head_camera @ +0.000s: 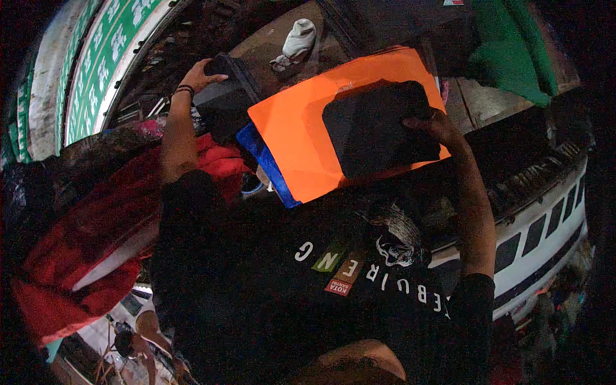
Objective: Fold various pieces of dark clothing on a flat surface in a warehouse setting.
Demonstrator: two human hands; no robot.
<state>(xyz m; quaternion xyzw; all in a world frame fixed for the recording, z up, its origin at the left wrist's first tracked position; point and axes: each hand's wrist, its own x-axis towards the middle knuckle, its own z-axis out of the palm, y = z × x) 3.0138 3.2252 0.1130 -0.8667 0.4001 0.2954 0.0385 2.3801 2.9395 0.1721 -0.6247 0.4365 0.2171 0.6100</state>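
Note:
My right hand [445, 129] grips the right edge of a black panel with rounded corners [375, 130]. The panel is above bright orange sheets [293, 130] and casts a shadow on them. Blue material [269, 166] sticks out under the orange sheets at their left. At the upper left, my left hand [204, 77] has its thumb spread from its fingers, beside a dark panel or fabric piece [219, 103]. Darkness hides whether the fingers close on that piece. A crumpled white cloth or glove [299, 41] lies on the brown surface beyond the orange sheets.
Red fabric [110, 202] is heaped at my left. Green material [510, 67] hangs at the upper right. A green and white printed sheet [115, 43] stands at the upper left. Another person [139, 341] is low at the lower left. A white and dark-striped panel [539, 245] is at right.

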